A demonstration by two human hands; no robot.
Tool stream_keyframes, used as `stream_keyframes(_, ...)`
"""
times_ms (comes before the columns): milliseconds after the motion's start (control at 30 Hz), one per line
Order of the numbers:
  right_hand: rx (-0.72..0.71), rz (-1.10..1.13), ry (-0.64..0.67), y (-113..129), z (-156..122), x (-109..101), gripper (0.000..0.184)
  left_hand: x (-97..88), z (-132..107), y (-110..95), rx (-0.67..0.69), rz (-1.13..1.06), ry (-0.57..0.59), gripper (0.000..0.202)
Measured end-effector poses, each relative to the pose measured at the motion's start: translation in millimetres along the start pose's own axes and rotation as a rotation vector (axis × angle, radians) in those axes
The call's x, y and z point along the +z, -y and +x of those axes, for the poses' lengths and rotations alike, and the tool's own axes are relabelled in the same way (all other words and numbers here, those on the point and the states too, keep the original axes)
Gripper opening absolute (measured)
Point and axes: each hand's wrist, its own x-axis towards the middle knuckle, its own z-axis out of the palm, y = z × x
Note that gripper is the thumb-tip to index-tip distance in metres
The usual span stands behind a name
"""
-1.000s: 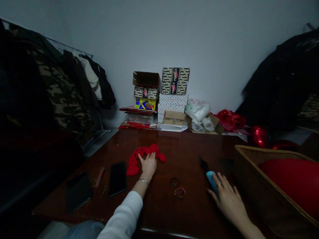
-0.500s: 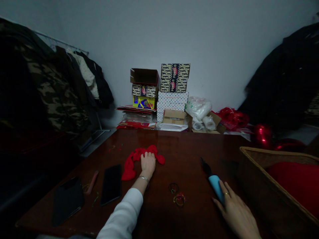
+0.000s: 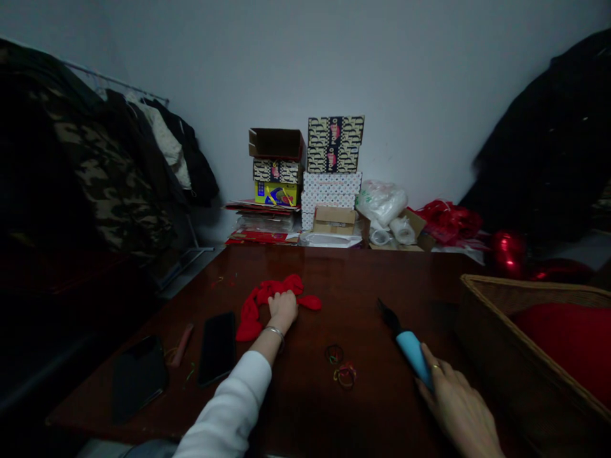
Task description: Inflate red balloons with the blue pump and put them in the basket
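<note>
A bunched, knotted red cloth (image 3: 251, 321) lies in a curve on the dark wooden table (image 3: 363, 280). My left hand (image 3: 283, 309) is closed on the middle of it, with the fingertips hidden from me. At the right, my right hand (image 3: 458, 397) grips the light blue handle of a tool (image 3: 413, 356). Its dark, narrow head points away to the left; its exact kind is unclear. Between my hands lie a few thin coloured elastic bands (image 3: 344, 375) and a dark one (image 3: 334, 353).
A black phone (image 3: 217, 348), a dark flat tablet-like object (image 3: 140, 376) and a pinkish stick (image 3: 182, 345) are at the left. A wicker basket (image 3: 529, 353) holding red fabric (image 3: 568, 337) stands right. Stacked boxes (image 3: 331, 191) sit beyond the far edge.
My left fingers have curled tighter on the red cloth, and its right end has shifted a little rightward. The right hand still grips the blue-handled tool. The view has shifted slightly.
</note>
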Motion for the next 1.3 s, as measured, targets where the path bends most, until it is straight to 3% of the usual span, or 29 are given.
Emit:
stream_keyframes(200,-0.066,0.166,-0.040,9.6,-6.8,-9.5,0.057,-14.5,-1.4,-0.1,-0.201,-0.304,0.161,0.022)
stream_keyframes(367,-0.200,0.348,-0.061,23.6,-15.0,-20.8,0.060,-12.5,-27.4,-7.6,-0.275,-0.693,0.353,0.016)
stream_keyframes(400,-0.240,0.375,-0.060,27.4,-17.1,-23.4,0.060,-10.6,-34.1,-9.3,-0.286,-0.809,0.369,0.016)
stream_keyframes(467,-0.315,0.412,-0.066,35.6,-21.3,-28.2,0.060,-5.6,-47.1,-12.9,-0.471,-1.321,0.351,0.011)
stream_keyframes(567,-0.387,0.431,-0.096,46.3,-27.0,-33.3,0.062,3.4,-63.1,-19.6,-0.569,-1.658,0.255,0.014)
stream_keyframes(700,-0.438,0.421,-0.122,53.0,-31.2,-34.7,0.063,12.2,-76.4,-31.2,-0.643,-1.767,0.189,0.018)
stream_keyframes(833,-0.445,0.417,-0.105,53.9,-32.1,-35.3,0.064,17.1,-83.1,-40.6,-0.599,-1.872,0.149,0.022)
stream_keyframes(1300,-0.378,0.493,0.014,58.4,-33.2,-43.6,0.061,23.0,-101.0,-47.4,-0.532,-1.777,0.165,0.022)
